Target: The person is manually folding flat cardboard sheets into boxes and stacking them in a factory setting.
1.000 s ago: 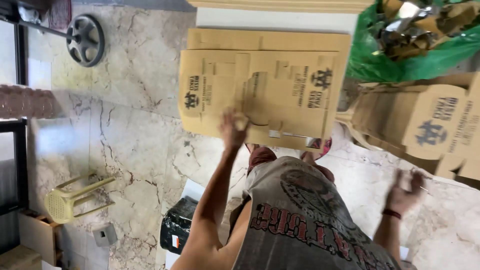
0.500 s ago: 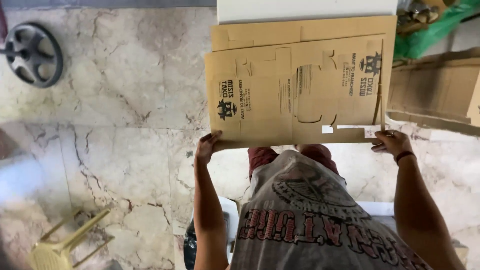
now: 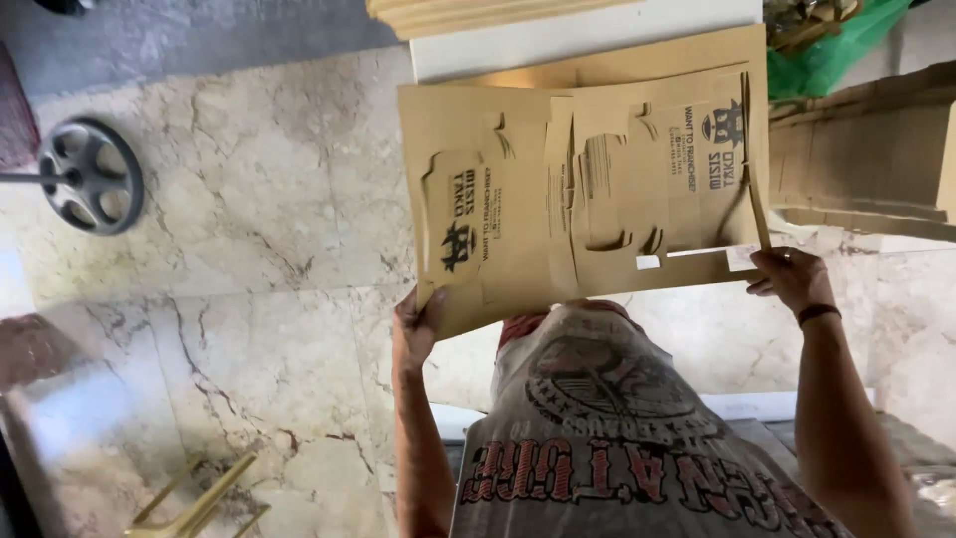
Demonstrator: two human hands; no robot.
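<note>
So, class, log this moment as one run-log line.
left hand: grips flat cardboard box blank at lower left corner | right hand: grips its lower right edge | blank: raised over marble floor

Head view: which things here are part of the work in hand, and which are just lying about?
In hand: flat cardboard box blank, left hand, right hand.
Lying about: wheel, green bag, folded cartons, yellow stool.
</note>
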